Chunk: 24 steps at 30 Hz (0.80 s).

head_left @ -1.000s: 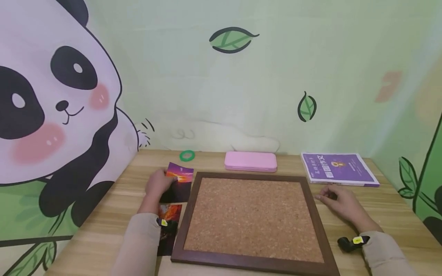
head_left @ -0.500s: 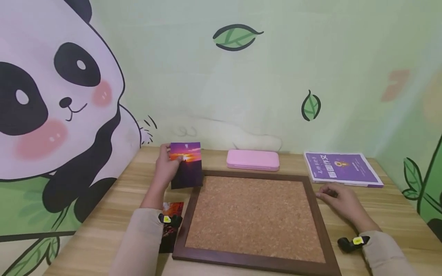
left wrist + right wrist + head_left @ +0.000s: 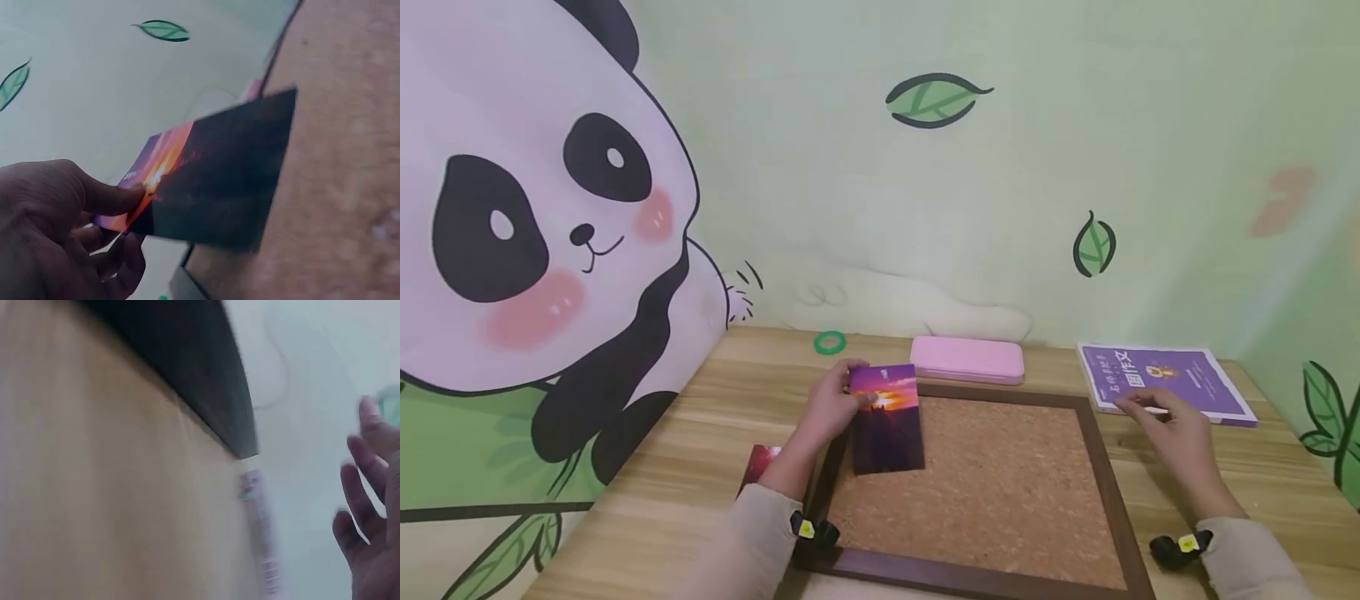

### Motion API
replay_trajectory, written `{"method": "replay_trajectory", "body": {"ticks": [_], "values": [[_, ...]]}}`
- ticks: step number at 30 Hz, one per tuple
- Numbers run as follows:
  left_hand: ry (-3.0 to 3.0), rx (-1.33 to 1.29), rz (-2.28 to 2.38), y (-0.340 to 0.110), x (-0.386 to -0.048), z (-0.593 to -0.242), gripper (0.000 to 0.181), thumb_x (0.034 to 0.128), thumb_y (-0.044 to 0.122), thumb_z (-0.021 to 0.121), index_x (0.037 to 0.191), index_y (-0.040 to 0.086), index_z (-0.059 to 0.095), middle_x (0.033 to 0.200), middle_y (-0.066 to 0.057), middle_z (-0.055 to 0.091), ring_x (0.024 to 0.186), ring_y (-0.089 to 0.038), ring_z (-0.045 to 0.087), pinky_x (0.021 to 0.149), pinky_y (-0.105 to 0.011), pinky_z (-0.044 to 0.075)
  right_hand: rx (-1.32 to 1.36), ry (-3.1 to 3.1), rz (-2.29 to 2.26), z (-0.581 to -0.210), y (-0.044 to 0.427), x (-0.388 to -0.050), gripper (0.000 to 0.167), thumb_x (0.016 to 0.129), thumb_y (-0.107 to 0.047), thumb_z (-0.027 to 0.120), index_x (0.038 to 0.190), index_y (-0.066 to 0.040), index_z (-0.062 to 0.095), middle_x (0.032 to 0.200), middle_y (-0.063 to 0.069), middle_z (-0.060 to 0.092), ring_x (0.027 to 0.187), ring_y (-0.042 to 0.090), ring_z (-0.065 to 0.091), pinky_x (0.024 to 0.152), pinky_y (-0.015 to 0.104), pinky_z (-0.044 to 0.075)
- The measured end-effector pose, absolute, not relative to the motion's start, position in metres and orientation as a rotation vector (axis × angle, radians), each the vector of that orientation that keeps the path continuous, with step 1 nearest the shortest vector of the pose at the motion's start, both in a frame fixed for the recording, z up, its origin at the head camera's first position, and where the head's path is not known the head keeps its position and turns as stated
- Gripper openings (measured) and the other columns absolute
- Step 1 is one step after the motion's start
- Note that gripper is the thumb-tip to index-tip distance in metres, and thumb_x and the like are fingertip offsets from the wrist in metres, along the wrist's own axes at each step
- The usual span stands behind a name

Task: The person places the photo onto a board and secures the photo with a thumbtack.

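Sunset card: here it comes! Half a second ago the card (image 3: 891,442) was only at the board's rim; now it's over the cork, at ten o'clock on the board (image 3: 1007,492). I'd say the work has shifted from fetching to placing.
Left hand: the grip of this hand (image 3: 831,410) is pinching the card by its nine o'clock edge.
Right hand: up it goes too! That hand (image 3: 1180,437) has lifted towards the book (image 3: 1198,383), off the board's two o'clock corner, its grip loosely bent; I can't make out anything in it.
Red card: waiting at nine o'clock on the counter (image 3: 655,508), this one (image 3: 760,463) is partly hidden by the left arm.
Left-wrist view: thumb on the picture, fingers curled behind, which the head view hides. Touching the cork? Can't tell.
Right-wrist view: fingertips apart; from the head, thumb and forefinger look nearly together.
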<state>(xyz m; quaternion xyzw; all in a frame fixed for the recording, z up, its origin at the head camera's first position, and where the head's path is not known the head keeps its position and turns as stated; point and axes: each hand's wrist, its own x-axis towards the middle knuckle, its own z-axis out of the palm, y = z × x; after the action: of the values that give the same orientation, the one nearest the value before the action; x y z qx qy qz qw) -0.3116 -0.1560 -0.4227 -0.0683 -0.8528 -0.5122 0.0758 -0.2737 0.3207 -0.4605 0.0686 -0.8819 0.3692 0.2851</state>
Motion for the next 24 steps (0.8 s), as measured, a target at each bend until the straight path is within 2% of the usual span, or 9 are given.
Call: {"method": "replay_trajectory", "body": {"ticks": [3,6,9,13,16,19,24], "values": [[-2.618,-0.305,-1.45,-0.152,-0.306,-0.436,0.045,0.0832,0.004,0.079,0.125,0.006,0.062,0.111,-0.018,0.069,0.091,-0.027,0.067,0.072,-0.037,0.055,0.279,-2.361,0.957,-0.44,0.3,-0.269,0.012,0.092,-0.018,0.075,0.099,-0.008,0.074,0.091,0.008,0.074,0.079,-0.009,0.056,0.066,0.011,0.043],[-2.756,-0.403,-1.265,-0.152,-0.304,-0.447,0.043,0.0866,0.011,0.078,0.126,0.012,0.062,0.114,-0.013,0.068,0.095,-0.025,0.065,0.079,-0.041,0.055,0.439,-2.387,0.907,-0.421,0.271,-0.267,0.007,0.092,-0.011,0.074,0.098,-0.009,0.075,0.089,0.006,0.075,0.078,-0.001,0.061,0.066,0.012,0.047],[-2.875,-0.455,-1.029,-0.153,-0.306,-0.454,0.041,0.0892,0.019,0.077,0.127,0.016,0.062,0.115,-0.01,0.068,0.098,-0.025,0.063,0.086,-0.044,0.053,0.612,-2.424,0.914,-0.404,0.235,-0.272,0.009,0.093,-0.009,0.073,0.101,-0.009,0.076,0.092,0.002,0.075,0.079,0.007,0.065,0.067,0.021,0.052],[-2.894,-0.471,-0.888,-0.161,-0.313,-0.462,0.042,0.0881,0.023,0.078,0.126,0.014,0.064,0.11,-0.008,0.069,0.094,-0.023,0.062,0.086,-0.044,0.051,0.783,-2.518,0.995,-0.393,0.172,-0.288,0.009,0.093,-0.015,0.074,0.1,-0.013,0.079,0.09,-0.004,0.074,0.077,0.012,0.064,0.067,0.031,0.053],[-2.855,-0.463,-0.908,-0.166,-0.317,-0.47,0.039,0.0875,0.022,0.078,0.124,0.013,0.067,0.11,-0.008,0.069,0.095,-0.023,0.06,0.088,-0.044,0.05,0.844,-2.589,1.105,-0.4,0.123,-0.303,0.008,0.093,-0.019,0.074,0.099,-0.017,0.079,0.09,-0.008,0.073,0.078,0.012,0.063,0.069,0.032,0.053],[-2.781,-0.448,-0.919,-0.167,-0.319,-0.476,0.035,0.0873,0.021,0.077,0.12,0.012,0.069,0.11,-0.008,0.069,0.1,-0.026,0.06,0.091,-0.047,0.048,0.898,-2.623,1.239,-0.417,0.084,-0.322,0.009,0.095,-0.017,0.072,0.1,-0.014,0.078,0.093,-0.005,0.074,0.084,0.014,0.065,0.077,0.036,0.054],[-2.696,-0.46,-0.869,-0.168,-0.318,-0.481,0.029,0.0882,0.016,0.075,0.116,0.013,0.072,0.108,-0.007,0.071,0.099,-0.027,0.062,0.09,-0.047,0.048,0.911,-2.649,1.358,-0.452,0.05,-0.348,0.009,0.096,-0.015,0.069,0.101,-0.011,0.075,0.092,-0.001,0.071,0.088,0.017,0.062,0.085,0.039,0.051]]}}
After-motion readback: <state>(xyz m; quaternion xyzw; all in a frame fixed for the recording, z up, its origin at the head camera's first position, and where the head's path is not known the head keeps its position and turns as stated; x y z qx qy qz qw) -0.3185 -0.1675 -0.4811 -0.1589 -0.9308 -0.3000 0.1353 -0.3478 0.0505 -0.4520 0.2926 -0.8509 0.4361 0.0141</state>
